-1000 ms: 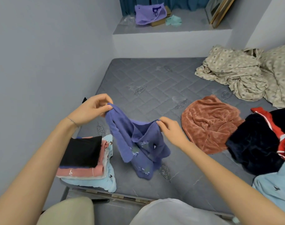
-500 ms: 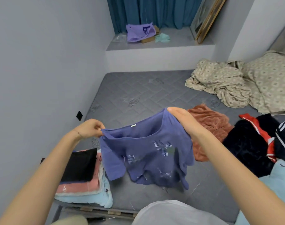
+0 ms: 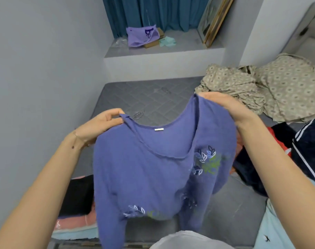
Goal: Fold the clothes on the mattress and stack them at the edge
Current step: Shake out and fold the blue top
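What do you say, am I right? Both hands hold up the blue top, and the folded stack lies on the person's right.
No: the head view shows the folded stack on the person's left. The left hand and right hand do hold up the blue top.

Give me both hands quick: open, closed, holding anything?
Left hand: closed, pinching one shoulder of the blue top.
Right hand: closed, gripping the other shoulder of the same top.

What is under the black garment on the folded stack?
A pink folded piece, then a light-blue one at the bottom. The held purple top covers their right side.
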A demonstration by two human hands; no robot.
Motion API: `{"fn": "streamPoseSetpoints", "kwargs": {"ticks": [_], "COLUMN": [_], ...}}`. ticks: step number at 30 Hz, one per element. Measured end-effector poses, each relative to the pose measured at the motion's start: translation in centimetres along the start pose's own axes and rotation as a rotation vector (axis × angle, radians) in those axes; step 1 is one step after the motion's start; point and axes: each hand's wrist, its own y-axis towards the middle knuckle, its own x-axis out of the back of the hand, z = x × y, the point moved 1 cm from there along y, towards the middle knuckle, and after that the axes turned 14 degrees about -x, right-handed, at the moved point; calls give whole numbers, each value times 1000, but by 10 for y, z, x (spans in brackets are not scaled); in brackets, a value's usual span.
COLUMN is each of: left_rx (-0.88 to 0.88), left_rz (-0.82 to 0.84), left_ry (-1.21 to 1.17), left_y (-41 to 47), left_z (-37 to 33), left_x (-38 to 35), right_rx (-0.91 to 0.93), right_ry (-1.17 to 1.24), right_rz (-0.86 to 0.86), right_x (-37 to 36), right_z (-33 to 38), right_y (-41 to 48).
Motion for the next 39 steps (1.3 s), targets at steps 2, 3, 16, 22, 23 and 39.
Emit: {"fn": "streamPoseSetpoints", "kwargs": {"ticks": [2, 3, 16, 22, 23, 39], "left_rx": [76, 124, 390, 307, 278, 593], "left_rz": [15, 20, -178, -351, -386, -417], "left_ry": [312, 452, 668, 664, 634, 772], "left_y": [35, 50, 166, 214, 220, 75], "left_z": [47, 76, 480, 606, 619, 616], "left_x": [9, 11, -34, -37, -39, -45], "right_rx": [-82, -142, -396, -370, -365, -211], "right_ry": [-194, -341, -1175, -1354, -1382, -1166], "right_rz": [-27, -119, -613, -675, -692, -231], "right_x": [6, 15, 103, 146, 149, 15], "right_z": [-13, -28, -355, -454, -465, -495], "right_y": [31, 52, 305, 390, 400, 446]}}
